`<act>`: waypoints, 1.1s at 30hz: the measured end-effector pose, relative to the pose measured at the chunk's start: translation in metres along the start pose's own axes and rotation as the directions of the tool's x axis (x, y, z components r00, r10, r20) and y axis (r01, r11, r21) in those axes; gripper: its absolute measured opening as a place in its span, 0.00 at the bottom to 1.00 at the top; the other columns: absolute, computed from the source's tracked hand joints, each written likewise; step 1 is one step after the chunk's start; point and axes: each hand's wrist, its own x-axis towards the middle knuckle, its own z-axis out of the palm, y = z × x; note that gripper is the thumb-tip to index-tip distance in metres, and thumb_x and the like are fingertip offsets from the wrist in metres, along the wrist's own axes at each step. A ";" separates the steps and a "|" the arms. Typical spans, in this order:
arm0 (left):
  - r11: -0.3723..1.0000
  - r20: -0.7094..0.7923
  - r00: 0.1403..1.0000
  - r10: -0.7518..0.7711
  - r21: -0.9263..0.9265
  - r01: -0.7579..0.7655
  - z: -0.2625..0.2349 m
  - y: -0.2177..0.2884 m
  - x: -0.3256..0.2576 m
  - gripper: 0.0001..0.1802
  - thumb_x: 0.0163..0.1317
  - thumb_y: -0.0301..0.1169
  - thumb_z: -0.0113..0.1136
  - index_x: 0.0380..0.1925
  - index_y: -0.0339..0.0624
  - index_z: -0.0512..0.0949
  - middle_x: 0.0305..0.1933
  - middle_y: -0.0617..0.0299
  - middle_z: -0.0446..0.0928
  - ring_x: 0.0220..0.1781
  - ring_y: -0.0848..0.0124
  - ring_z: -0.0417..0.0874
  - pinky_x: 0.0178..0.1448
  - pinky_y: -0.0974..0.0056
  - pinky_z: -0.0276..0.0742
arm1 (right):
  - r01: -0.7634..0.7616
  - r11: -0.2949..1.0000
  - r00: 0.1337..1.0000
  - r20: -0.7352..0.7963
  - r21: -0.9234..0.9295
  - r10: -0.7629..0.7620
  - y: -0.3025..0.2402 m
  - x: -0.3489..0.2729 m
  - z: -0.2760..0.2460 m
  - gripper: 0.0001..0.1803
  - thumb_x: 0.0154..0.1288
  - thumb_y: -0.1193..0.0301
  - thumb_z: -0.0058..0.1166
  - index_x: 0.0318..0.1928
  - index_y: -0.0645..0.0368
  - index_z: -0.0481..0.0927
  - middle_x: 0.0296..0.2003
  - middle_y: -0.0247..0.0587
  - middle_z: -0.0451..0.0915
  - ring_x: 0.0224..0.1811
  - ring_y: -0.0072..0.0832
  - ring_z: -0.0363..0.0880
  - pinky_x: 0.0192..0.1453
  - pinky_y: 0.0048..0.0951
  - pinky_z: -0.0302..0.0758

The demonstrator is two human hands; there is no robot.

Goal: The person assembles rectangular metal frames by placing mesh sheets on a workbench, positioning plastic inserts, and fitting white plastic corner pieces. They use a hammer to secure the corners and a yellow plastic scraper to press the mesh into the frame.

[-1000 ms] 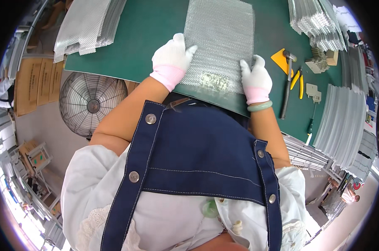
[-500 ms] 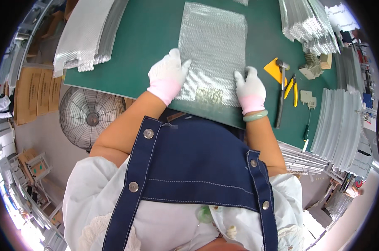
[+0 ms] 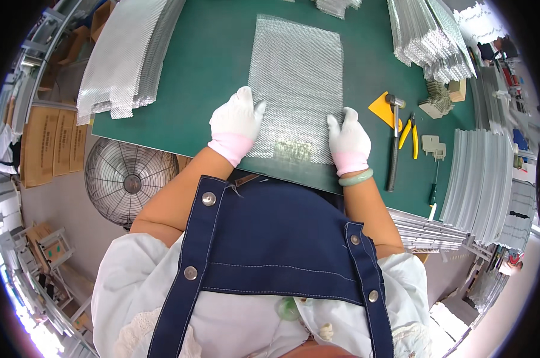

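A silvery expanded-mesh sheet point(image 3: 297, 77), perhaps a stack of several, lies flat near the front edge of the green work table point(image 3: 210, 65). A cut-out at its near edge shows a paler patch. My left hand point(image 3: 237, 122), in a white glove with a pink cuff, holds the sheet's left edge, thumb over the top. On the opposite edge, my right hand point(image 3: 350, 140), gloved alike, has its thumb against the mesh and its fingers along the side. The undersides of both hands are hidden.
Right of the sheet lie a hammer point(image 3: 393, 143), yellow-handled pliers point(image 3: 408, 137), a yellow triangular piece point(image 3: 380, 109) and a screwdriver point(image 3: 434, 188). Mesh stacks stand at the left point(image 3: 124, 53), far right point(image 3: 428, 36) and right edge point(image 3: 482, 179). A floor fan point(image 3: 131, 182) stands below left.
The whole view has shifted slightly, so the table and things on it appear lower and further left. Both hands stay at the sheet's sides, and the glare on the mesh has changed.
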 end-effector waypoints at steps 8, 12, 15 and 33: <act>0.998 -0.073 0.997 0.006 0.060 -0.001 -0.004 0.008 0.000 0.28 0.65 0.44 0.60 0.58 0.38 0.71 0.52 0.45 0.78 0.50 0.51 0.82 0.52 0.52 0.79 | -0.029 1.000 0.998 0.054 -0.008 0.030 -0.005 0.001 -0.007 0.26 0.70 0.52 0.53 0.56 0.60 0.72 0.37 0.54 0.85 0.40 0.49 0.85 0.44 0.45 0.80; 0.926 -0.098 0.948 0.303 0.265 -0.269 0.007 -0.008 0.008 0.32 0.64 0.42 0.59 0.66 0.42 0.68 0.65 0.48 0.71 0.66 0.52 0.70 0.69 0.47 0.64 | 0.012 0.979 0.999 -0.027 -0.205 -0.018 -0.013 -0.001 -0.011 0.27 0.66 0.53 0.56 0.58 0.57 0.73 0.48 0.50 0.83 0.47 0.45 0.84 0.45 0.44 0.80; 0.913 0.010 0.945 0.328 0.253 -0.319 0.011 -0.017 0.011 0.32 0.66 0.45 0.55 0.67 0.45 0.67 0.70 0.52 0.68 0.73 0.52 0.63 0.76 0.42 0.52 | 0.252 0.928 0.954 -0.093 -0.275 -0.286 0.001 0.004 -0.001 0.32 0.64 0.55 0.58 0.65 0.54 0.71 0.62 0.47 0.73 0.64 0.44 0.72 0.64 0.48 0.70; 0.928 0.117 0.933 0.342 0.113 -0.354 -0.014 -0.001 0.018 0.40 0.59 0.49 0.62 0.64 0.33 0.67 0.68 0.43 0.67 0.73 0.45 0.61 0.77 0.37 0.47 | 0.285 0.883 0.874 -0.479 0.373 -0.080 -0.009 0.183 0.022 0.18 0.62 0.57 0.61 0.41 0.59 0.86 0.48 0.50 0.82 0.53 0.46 0.80 0.59 0.45 0.74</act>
